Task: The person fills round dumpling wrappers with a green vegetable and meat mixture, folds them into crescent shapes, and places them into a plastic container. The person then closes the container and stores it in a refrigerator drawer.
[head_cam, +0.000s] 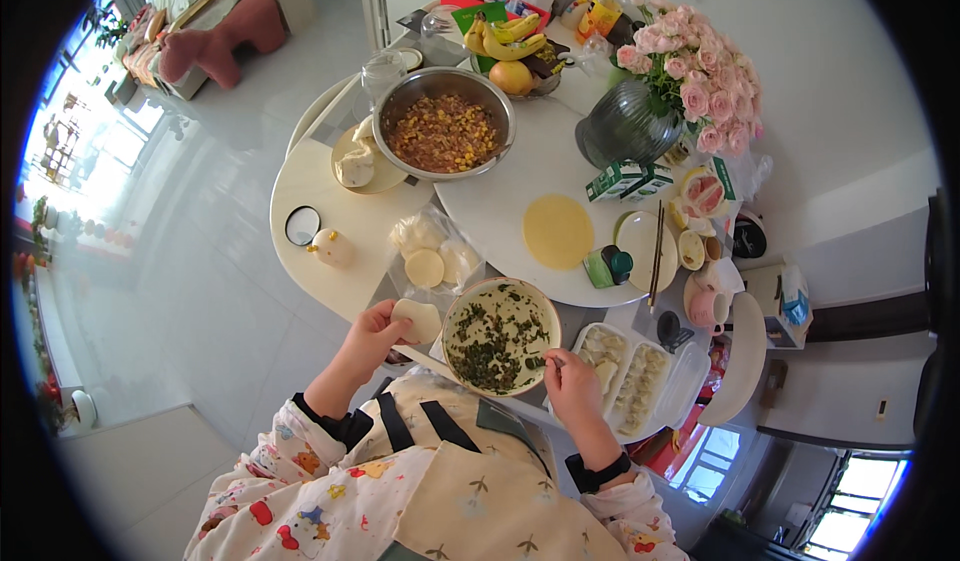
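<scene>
My left hand pinches a round dumpling wrapper by its edge, just left of a bowl of chopped green filling. Over that bowl's right rim, my right hand grips the handle of a utensil; its far end sits at the filling and is partly hidden. More pale wrappers lie in a clear plastic bag behind the bowl. To the right of my right hand, white plastic trays hold folded dumplings in rows.
A steel bowl of meat and corn filling stands farther back, beside a plate with dough. A glass vase of pink roses, a fruit dish, a green-capped bottle and chopsticks on a plate occupy the table's right side.
</scene>
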`<state>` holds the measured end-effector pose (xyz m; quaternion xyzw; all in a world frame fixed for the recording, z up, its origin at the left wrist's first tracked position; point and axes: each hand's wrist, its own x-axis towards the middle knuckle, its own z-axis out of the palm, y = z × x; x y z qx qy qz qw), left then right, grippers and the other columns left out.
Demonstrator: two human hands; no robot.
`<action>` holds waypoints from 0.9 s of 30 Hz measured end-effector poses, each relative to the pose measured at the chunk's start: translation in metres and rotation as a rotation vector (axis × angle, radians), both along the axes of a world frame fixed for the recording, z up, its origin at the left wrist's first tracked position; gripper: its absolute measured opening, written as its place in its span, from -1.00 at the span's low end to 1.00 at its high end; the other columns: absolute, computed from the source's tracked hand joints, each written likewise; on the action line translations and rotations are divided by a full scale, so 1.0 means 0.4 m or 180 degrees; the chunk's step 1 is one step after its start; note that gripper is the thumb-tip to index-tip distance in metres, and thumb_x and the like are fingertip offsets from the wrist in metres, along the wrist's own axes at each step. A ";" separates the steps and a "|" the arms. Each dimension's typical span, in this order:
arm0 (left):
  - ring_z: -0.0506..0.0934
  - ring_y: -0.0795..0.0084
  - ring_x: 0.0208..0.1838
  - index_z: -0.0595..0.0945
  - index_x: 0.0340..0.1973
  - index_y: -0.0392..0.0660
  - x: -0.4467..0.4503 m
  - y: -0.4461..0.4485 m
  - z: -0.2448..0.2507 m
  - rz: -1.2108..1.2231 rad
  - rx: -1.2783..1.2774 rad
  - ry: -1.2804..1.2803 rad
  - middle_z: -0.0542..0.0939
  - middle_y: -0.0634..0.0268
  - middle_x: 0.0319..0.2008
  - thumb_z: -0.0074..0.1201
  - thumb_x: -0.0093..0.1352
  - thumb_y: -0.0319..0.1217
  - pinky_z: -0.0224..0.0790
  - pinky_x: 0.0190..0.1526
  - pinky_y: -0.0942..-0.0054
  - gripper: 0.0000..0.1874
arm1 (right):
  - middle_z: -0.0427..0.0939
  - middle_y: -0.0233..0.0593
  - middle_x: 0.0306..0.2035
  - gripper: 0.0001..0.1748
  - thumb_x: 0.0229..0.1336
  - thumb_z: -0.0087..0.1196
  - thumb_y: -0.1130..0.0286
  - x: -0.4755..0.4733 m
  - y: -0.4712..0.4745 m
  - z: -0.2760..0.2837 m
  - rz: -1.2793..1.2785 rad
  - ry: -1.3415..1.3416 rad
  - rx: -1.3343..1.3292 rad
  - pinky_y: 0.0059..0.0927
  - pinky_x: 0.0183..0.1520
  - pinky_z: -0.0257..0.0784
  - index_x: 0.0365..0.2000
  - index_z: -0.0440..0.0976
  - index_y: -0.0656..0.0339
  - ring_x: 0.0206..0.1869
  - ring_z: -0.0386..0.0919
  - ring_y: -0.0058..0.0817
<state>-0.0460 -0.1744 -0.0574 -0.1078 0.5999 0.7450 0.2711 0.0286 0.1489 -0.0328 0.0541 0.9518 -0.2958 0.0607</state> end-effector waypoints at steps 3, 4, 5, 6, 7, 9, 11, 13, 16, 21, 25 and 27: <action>0.62 0.51 -0.08 0.56 0.13 -0.25 0.001 0.011 -0.008 -0.0236 -0.0061 -0.0044 0.67 0.31 -0.10 -0.01 0.48 -0.48 0.50 0.03 0.49 -0.69 | 0.65 -0.16 -0.30 -0.83 0.34 0.01 0.35 0.035 -0.011 -0.012 0.0113 0.0267 0.0238 -0.24 -0.34 0.51 -0.14 0.52 0.13 -0.40 0.60 -0.15; 0.62 0.52 -0.07 0.55 0.15 -0.25 0.003 0.017 -0.009 -0.0281 -0.0041 -0.0036 0.67 0.31 -0.08 -0.01 0.49 -0.48 0.50 0.03 0.49 -0.67 | 0.65 -0.16 -0.30 -0.82 0.35 0.01 0.35 0.046 -0.019 -0.015 0.0112 0.0088 0.0304 -0.27 -0.35 0.51 -0.12 0.51 0.16 -0.40 0.62 -0.19; 0.62 0.52 -0.07 0.54 0.17 -0.24 0.004 0.021 -0.009 -0.0319 0.0040 0.0036 0.66 0.31 -0.07 -0.02 0.49 -0.49 0.50 0.03 0.49 -0.65 | 0.66 -0.16 -0.29 -0.81 0.37 0.00 0.36 0.053 -0.027 -0.019 0.0084 -0.0181 0.0366 -0.29 -0.35 0.52 -0.10 0.49 0.18 -0.40 0.63 -0.22; 0.62 0.52 -0.06 0.53 0.19 -0.24 0.005 0.024 -0.008 -0.0342 0.0004 -0.0020 0.66 0.30 -0.06 -0.02 0.49 -0.49 0.50 0.03 0.48 -0.65 | 0.66 -0.15 -0.30 -0.81 0.38 -0.01 0.36 0.058 -0.032 -0.023 -0.0148 -0.0466 -0.0191 -0.31 -0.36 0.53 -0.09 0.48 0.21 -0.39 0.65 -0.28; 0.62 0.52 -0.06 0.53 0.20 -0.24 0.007 0.027 -0.007 -0.0371 0.0032 -0.0011 0.66 0.30 -0.04 -0.03 0.50 -0.50 0.50 0.03 0.48 -0.64 | 0.66 -0.14 -0.31 -0.80 0.40 -0.02 0.36 0.065 -0.037 -0.025 -0.0419 -0.0839 -0.0749 -0.33 -0.36 0.54 -0.09 0.46 0.25 -0.37 0.66 -0.33; 0.62 0.51 -0.05 0.52 0.21 -0.25 0.009 0.031 -0.004 -0.0424 0.0061 -0.0017 0.65 0.28 -0.03 -0.03 0.50 -0.50 0.50 0.03 0.48 -0.64 | 0.66 -0.13 -0.31 -0.78 0.43 -0.04 0.37 0.073 -0.047 -0.035 -0.0888 -0.1252 -0.1675 -0.37 -0.37 0.57 -0.08 0.44 0.31 -0.35 0.68 -0.40; 0.62 0.50 -0.04 0.52 0.20 -0.27 0.013 0.030 -0.001 -0.0436 0.0179 0.0016 0.65 0.27 -0.03 -0.05 0.51 -0.49 0.51 0.02 0.47 -0.64 | 0.65 -0.12 -0.29 -0.77 0.45 -0.05 0.37 0.075 -0.060 -0.052 -0.1323 -0.1387 -0.2488 -0.42 -0.36 0.59 -0.08 0.43 0.35 -0.31 0.69 -0.45; 0.63 0.47 -0.06 0.54 0.18 -0.28 0.018 0.029 -0.001 -0.0356 0.0105 -0.0118 0.66 0.25 -0.05 -0.03 0.53 -0.43 0.54 -0.01 0.46 -0.66 | 0.65 -0.01 -0.24 -0.77 0.44 -0.07 0.41 0.078 -0.066 -0.070 -0.1507 -0.1357 -0.2854 -0.43 -0.37 0.61 -0.03 0.41 0.34 -0.30 0.70 -0.36; 0.65 0.44 -0.08 0.57 0.13 -0.30 0.022 0.026 -0.008 -0.0260 0.0141 -0.0230 0.67 0.23 -0.08 -0.04 0.55 -0.36 0.56 -0.04 0.44 -0.66 | 0.64 0.02 -0.19 -0.75 0.45 -0.09 0.41 0.071 -0.065 -0.096 -0.1760 -0.1437 -0.3257 -0.43 -0.34 0.63 0.01 0.41 0.33 -0.27 0.71 -0.30; 0.65 0.45 -0.10 0.61 0.06 -0.30 0.032 0.018 -0.020 -0.0151 0.0012 -0.0339 0.68 0.25 -0.12 -0.04 0.57 -0.31 0.55 -0.04 0.42 -0.67 | 0.63 -0.02 -0.16 -0.74 0.48 -0.11 0.39 0.061 -0.058 -0.111 -0.1645 -0.1289 -0.3432 -0.43 -0.26 0.63 0.02 0.43 0.32 -0.21 0.70 -0.33; 0.64 0.47 -0.11 0.61 0.04 -0.26 0.040 0.018 -0.021 -0.0121 -0.0090 -0.0355 0.68 0.30 -0.15 -0.07 0.57 -0.30 0.52 0.03 0.40 -0.69 | 0.62 -0.05 -0.12 -0.72 0.49 -0.11 0.39 0.057 -0.063 -0.109 -0.1373 -0.1170 -0.3201 -0.43 -0.25 0.64 0.06 0.43 0.33 -0.19 0.69 -0.37; 0.63 0.47 -0.10 0.61 0.03 -0.25 0.041 0.020 -0.019 -0.0130 -0.0193 -0.0365 0.68 0.32 -0.16 -0.08 0.58 -0.30 0.50 0.06 0.40 -0.69 | 0.62 -0.05 -0.10 -0.70 0.50 -0.13 0.38 0.052 -0.073 -0.110 -0.1191 -0.1168 -0.3114 -0.44 -0.24 0.64 0.07 0.43 0.32 -0.16 0.70 -0.37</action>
